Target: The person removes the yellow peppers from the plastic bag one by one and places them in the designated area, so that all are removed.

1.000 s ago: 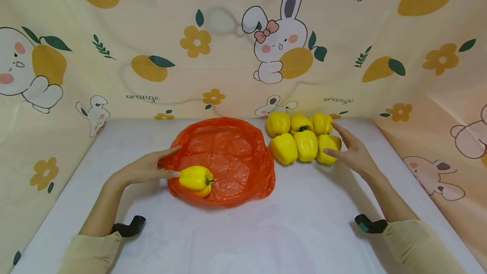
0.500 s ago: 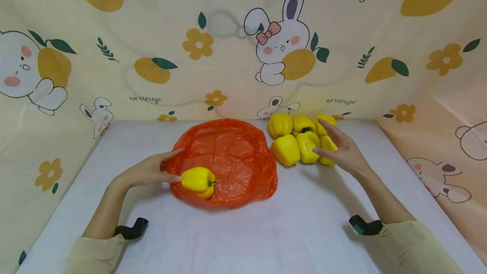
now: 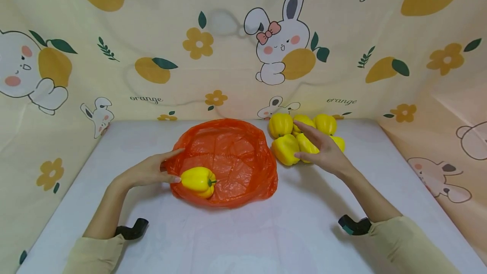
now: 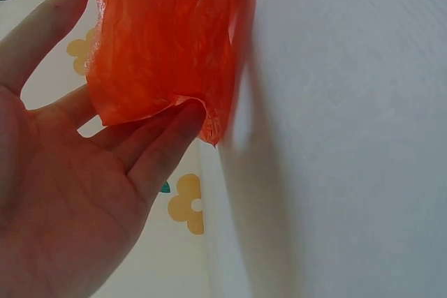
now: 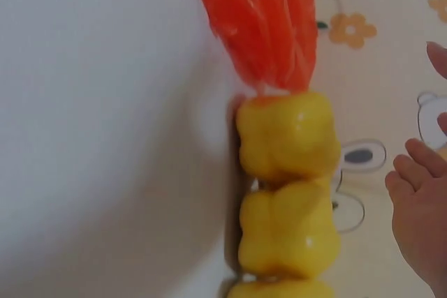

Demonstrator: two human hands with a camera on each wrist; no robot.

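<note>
A red plastic bag (image 3: 236, 176) lies with its mouth spread wide on the table. Inside its near left part is one yellow bell pepper (image 3: 198, 182). My left hand (image 3: 146, 170) is at the bag's left rim, fingers fairly straight and touching the plastic; in the left wrist view, fingertips (image 4: 190, 118) slip behind a fold. Right of the bag, several yellow bell peppers stand in two rows; the front left one (image 3: 285, 150) is closest to the bag. My right hand (image 3: 329, 151) hovers over this group with spread fingers, holding nothing and partly covering the middle peppers.
The white table (image 3: 243, 240) meets a printed cloth backdrop (image 3: 228, 67) at the back and sides. A black wrist mount (image 3: 133, 228) sits on the left forearm, and another black mount (image 3: 354, 225) on the right one.
My right hand has moved left across the pepper group, from the right end to above its middle. The left hand, the bag and the peppers stay in place; the head view shifted slightly.
</note>
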